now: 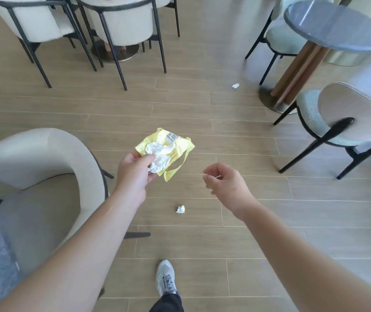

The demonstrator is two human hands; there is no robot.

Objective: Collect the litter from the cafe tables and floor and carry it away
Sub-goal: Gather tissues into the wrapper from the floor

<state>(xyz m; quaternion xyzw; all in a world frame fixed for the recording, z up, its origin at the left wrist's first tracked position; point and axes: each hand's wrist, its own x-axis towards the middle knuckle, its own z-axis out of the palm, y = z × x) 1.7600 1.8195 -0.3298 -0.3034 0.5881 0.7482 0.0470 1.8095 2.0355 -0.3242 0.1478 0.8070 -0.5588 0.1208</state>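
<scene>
My left hand (132, 174) pinches a crumpled yellow wrapper (180, 147) together with white crumpled tissues (158, 154) lying on it, held at mid-height over the floor. To its right my right hand (225, 183) hangs with loosely curled fingers and holds nothing. A small white paper ball (180, 209) lies on the wooden floor just below and between my hands. A second crumpled white scrap (235, 86) lies farther off, near the base of the round table.
A beige armchair (45, 158) stands close at the left. Several cream chairs with black legs (121, 25) line the back. At the right are a round grey table (335, 28) and a pale green chair (337, 122). My shoe (166, 278) is at the bottom.
</scene>
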